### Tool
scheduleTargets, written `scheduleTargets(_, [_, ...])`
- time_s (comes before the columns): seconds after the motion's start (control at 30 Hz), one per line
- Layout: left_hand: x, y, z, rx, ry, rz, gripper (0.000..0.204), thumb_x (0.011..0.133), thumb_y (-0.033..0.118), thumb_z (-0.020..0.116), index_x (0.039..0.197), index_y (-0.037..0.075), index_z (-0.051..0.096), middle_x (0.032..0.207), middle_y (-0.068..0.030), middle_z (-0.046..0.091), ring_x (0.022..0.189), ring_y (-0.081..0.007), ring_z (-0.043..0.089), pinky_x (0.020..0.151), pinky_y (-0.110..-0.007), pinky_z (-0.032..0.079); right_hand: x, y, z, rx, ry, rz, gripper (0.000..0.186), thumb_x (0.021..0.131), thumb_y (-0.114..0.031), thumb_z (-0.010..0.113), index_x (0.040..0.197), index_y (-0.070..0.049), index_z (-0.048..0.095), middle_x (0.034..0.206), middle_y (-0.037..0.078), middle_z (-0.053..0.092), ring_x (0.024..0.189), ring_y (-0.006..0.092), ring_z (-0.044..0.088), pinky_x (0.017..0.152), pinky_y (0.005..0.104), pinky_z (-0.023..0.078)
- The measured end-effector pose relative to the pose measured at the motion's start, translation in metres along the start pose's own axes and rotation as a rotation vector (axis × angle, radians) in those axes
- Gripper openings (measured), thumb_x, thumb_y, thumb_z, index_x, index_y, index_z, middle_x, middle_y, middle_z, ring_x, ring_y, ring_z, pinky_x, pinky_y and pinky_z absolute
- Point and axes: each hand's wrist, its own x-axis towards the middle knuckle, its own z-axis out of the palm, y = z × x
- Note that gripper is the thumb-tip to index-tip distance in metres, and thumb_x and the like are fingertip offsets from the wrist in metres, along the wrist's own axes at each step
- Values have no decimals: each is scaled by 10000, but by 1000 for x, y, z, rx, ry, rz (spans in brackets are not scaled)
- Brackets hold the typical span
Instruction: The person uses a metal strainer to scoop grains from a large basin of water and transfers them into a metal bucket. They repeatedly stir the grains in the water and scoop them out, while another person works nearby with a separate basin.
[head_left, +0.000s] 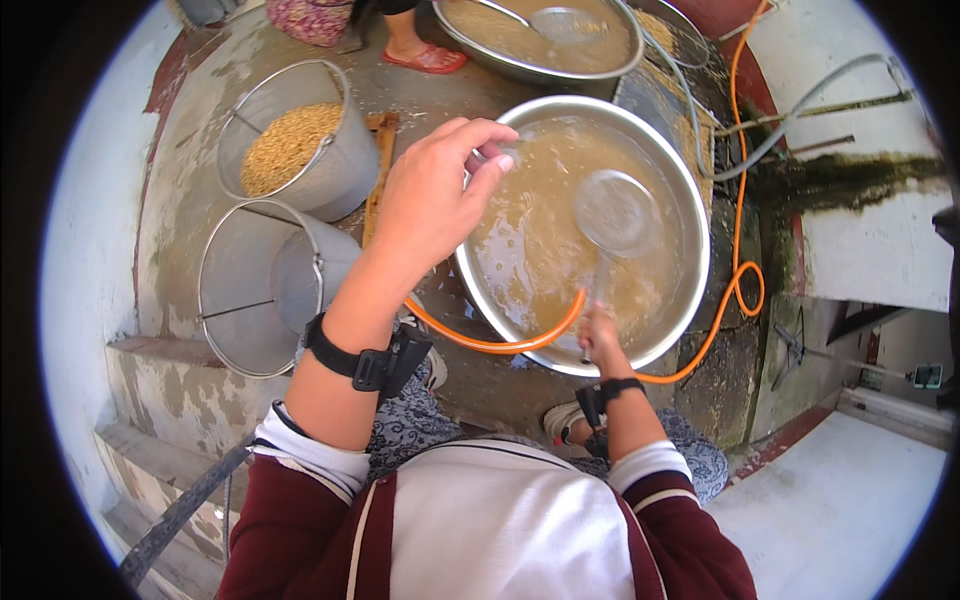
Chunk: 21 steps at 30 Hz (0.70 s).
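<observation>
Before me stands a wide metal basin (697,230) of cloudy brown water. My right hand (600,335) is closed round the handle of a round mesh skimmer (618,212), whose head is at the water in the right half of the basin. My left hand (440,190) is raised over the basin's left rim. Its fingers are bent, with a gap between thumb and fingertips, and I see nothing held there. An orange hose (500,347) bends over the near rim, and its end goes into the water.
To the left, one mesh bucket (355,165) holds golden grain (292,148); another mesh bucket (230,335) lies tilted nearer me. A second basin (540,72) with a skimmer (568,25) stands beyond. A person's foot in a red sandal (428,58) is beside it. A grey hose (745,172) curves at right.
</observation>
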Motion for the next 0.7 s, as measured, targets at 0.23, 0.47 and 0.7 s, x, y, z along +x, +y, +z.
scheduleTargets(0.23, [11, 7, 36, 112, -173, 5, 224, 882, 149, 668, 1095, 82, 684, 969, -98, 679, 803, -261, 672, 730, -378, 520, -95, 17, -85, -273, 79, 201, 405, 1025, -477, 444, 1090, -87, 534, 528, 12, 430, 342, 120, 362, 320, 276, 301])
scheduleTargets(0.47, [8, 16, 54, 184, -255, 18, 229, 885, 147, 664, 1107, 92, 677, 976, -103, 677, 828, -267, 679, 738, -378, 521, 7, -25, -26, -116, -81, 3, 402, 1030, -468, 438, 970, -80, 524, 507, 15, 417, 360, 129, 378, 329, 284, 290])
scheduleTargets(0.7, [8, 13, 60, 199, -288, 7, 229, 885, 159, 672, 1103, 89, 677, 964, -109, 675, 817, -277, 675, 732, -378, 519, -89, 9, -109, -396, 209, 197, 377, 1027, -470, 438, 1017, -105, 531, 556, 6, 452, 382, 98, 390, 331, 249, 312])
